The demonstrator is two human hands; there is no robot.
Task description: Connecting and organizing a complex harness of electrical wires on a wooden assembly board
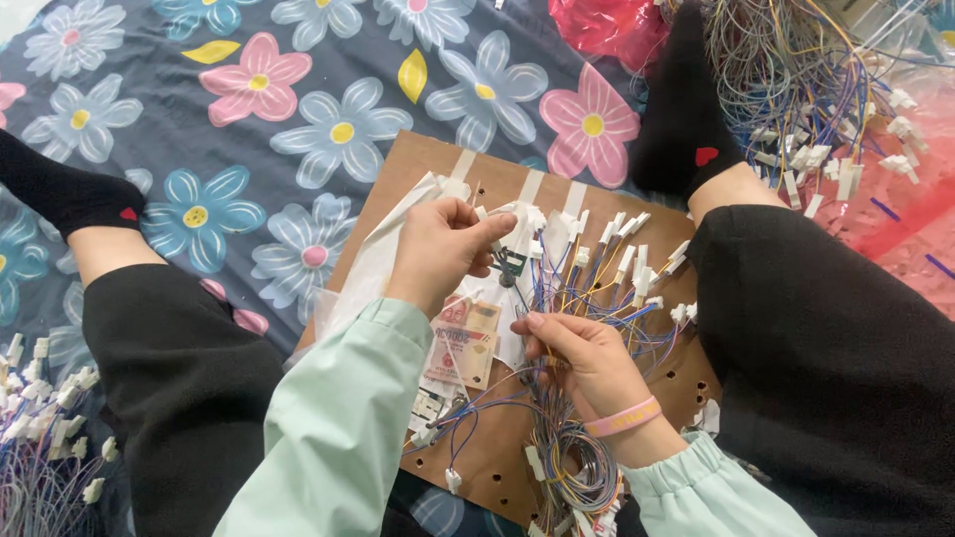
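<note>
Head view, we log: left hand (438, 249) pinched on a white plastic wire connector (484, 213), right hand (582, 353) closed around thin multicoloured wires (557, 298), mid brown cardboard board (418, 164).

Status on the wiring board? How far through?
Done: a row of white connectors with coloured wires already sits across the cardboard board. In hand: the left hand pinches a connector at the board's top; the right hand holds the wire bundle. Left: loose harness piles at upper right and by the left knee.
</note>
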